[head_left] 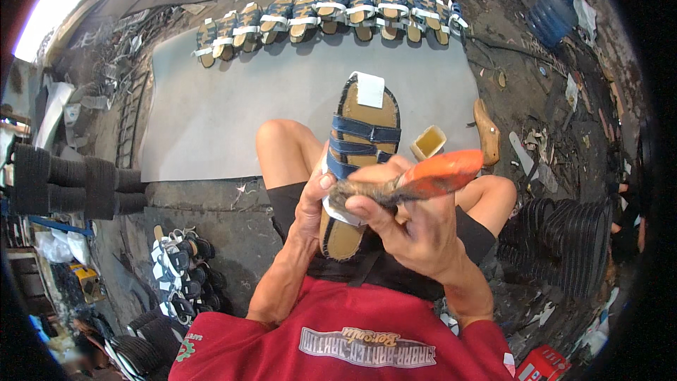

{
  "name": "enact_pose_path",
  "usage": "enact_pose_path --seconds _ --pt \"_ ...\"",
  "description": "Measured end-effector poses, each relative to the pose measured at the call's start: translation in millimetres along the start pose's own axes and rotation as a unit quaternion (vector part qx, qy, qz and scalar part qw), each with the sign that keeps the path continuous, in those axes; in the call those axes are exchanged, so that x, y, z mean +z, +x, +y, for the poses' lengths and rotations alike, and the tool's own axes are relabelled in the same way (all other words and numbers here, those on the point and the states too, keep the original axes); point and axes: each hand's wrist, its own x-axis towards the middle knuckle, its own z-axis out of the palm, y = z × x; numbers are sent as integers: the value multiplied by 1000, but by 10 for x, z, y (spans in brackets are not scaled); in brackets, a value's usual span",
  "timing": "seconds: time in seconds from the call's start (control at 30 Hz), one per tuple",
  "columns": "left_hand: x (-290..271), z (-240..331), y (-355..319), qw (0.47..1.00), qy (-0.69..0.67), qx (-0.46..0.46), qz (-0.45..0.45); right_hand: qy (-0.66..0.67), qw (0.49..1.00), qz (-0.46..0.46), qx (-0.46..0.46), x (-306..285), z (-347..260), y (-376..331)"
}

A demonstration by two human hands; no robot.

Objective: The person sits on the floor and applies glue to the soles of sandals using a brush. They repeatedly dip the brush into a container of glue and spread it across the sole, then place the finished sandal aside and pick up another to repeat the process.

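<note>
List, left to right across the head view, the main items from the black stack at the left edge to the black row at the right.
Black ribbed stack → sandal pile on the floor → held sandal → small tub → wooden shoe last → black ribbed row.

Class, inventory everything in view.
Strappy open sandal: one, blue and tan, centre
Tapered tool: one, mostly orange, centre
Broad sheet: one, grey, ahead
Strappy sandal row: uncounted, blue and tan, on sheet
Small open container: one, cream, beyond tool
Wooden shoe last: one, brown, right
Translucent plastic jugs: two, blue, upper right
Stacked ribbed pieces: uncounted, black, both sides
Sandal pile: uncounted, blue-white, lower left
Left hand: one, bare, on sandal
Right hand: one, bare, around tool
</note>
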Motion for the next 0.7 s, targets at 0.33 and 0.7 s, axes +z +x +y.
enact_pose_path --seconds 0.33,0.7 --pt "-194 49 -14 998 -39 22 43 28 983 -24 181 -364 101 -214" --pt "-57 -13 34 999 -41 9 7 33 998 12 45 -280 264 -74"
